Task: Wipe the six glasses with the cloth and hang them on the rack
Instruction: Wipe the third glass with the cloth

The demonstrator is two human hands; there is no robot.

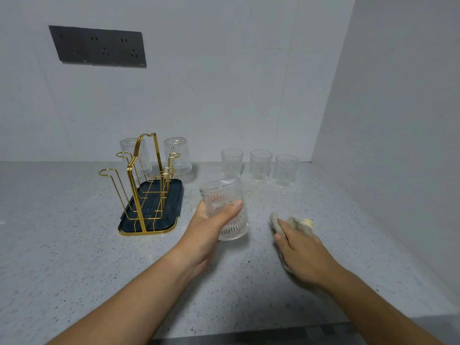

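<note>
The left hand (211, 227) is wrapped round a clear ribbed drinking glass (225, 195), thumb across the near side and fingers behind, gripping it at mid-height; the glass leans a little, mouth up, and whether its base touches the speckled grey stone table (74, 232) I cannot tell. The right hand (301, 252) lies knuckles up with its fingers curled over a crumpled beige cloth (300, 225), which sits low, at or on the table just right of the glass. The glass looks thick-walled, so probably rigid with some weight, yet it would chip or break if knocked on stone or wire. Its smooth upper band is likely slippery, more so if damp, while the ribbed lower part should give the fingers better purchase, so a whole-hand hold round the body suits it better than a pinch at the rim. The cloth is soft and limp and should push easily inside. To the left stands a gold wire rack (146, 185) on a dark oblong tray (125, 221); two matching glasses (178, 155) hang upside down on its far pegs, and the near pegs are bare. Behind and to the right, three more glasses (260, 165) stand upright in a row near the wall, apart from each other.
</note>
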